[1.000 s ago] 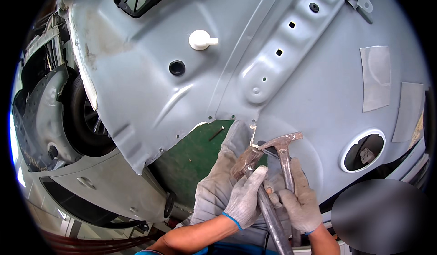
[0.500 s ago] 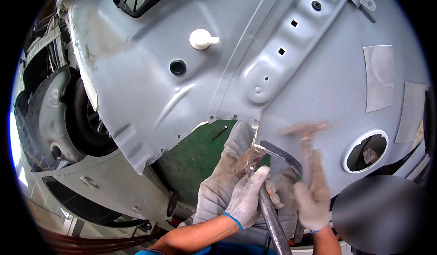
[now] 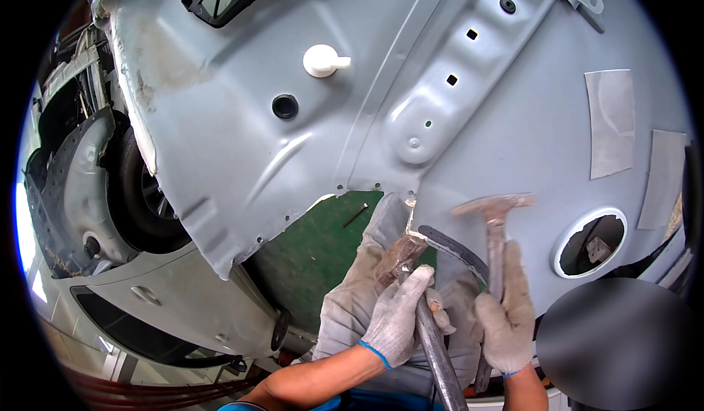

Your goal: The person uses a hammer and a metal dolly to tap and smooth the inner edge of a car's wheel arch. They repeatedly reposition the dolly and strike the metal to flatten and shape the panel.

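Observation:
My left hand (image 3: pixel 396 316), in a knitted work glove with a blue cuff, is closed around the metal handle of a heavy hammer (image 3: pixel 440 363). Its rusty, blocky head (image 3: pixel 400 258) rests against the cut edge of a grey car body panel (image 3: pixel 506 140). To the right, my gloved right hand (image 3: pixel 506 323) grips a smaller body hammer (image 3: pixel 495 224), its narrow double-ended head raised over the panel. Between the two tools runs a dark curved strip (image 3: pixel 455 250) along the panel's edge.
Fixed in the panel are a white plastic fitting (image 3: pixel 321 61), a black plug (image 3: pixel 285 106) and a white-rimmed round hole (image 3: pixel 589 242). Two grey pads (image 3: pixel 611 123) stick at the right. A silver car (image 3: pixel 176 301) and a tyre (image 3: pixel 139 184) stand left. Green floor (image 3: pixel 308 257) shows below.
The small hammer in my right hand was blurred by motion and now shows sharply, in nearly the same place. My left hand and the heavy hammer have barely moved.

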Demonstrator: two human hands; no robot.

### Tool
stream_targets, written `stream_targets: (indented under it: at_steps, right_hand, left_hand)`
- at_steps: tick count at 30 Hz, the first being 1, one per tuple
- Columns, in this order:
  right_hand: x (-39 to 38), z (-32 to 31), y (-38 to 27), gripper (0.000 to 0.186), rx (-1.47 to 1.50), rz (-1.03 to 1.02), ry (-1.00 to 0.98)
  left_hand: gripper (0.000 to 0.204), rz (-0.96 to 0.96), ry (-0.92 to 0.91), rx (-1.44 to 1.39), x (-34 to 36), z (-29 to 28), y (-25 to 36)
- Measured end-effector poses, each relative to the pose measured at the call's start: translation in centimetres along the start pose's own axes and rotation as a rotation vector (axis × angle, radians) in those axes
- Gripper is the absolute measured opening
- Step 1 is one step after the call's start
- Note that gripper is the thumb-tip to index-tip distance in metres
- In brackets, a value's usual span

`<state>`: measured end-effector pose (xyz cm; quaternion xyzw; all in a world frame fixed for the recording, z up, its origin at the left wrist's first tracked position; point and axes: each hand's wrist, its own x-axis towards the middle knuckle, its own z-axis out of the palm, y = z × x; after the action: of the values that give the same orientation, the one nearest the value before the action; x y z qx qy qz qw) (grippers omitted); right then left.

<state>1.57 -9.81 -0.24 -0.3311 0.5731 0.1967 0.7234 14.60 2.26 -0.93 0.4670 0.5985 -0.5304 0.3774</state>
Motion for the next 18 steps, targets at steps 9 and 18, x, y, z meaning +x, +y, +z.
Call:
stream_targets:
  at_steps: [9,18]
  right_hand:
    - [0.4,-0.5,0.6,0.077,-0.034,-0.024,0.009]
    - [0.0,0.1,-0.2,0.077,-0.002,0.003,0.070]
  left_hand:
    - [0.035,0.006,-0.017,-0.039,0.2,-0.1,-0.1]
    - [0.035,0.014,0.006,0.028,-0.1,0.1,0.0]
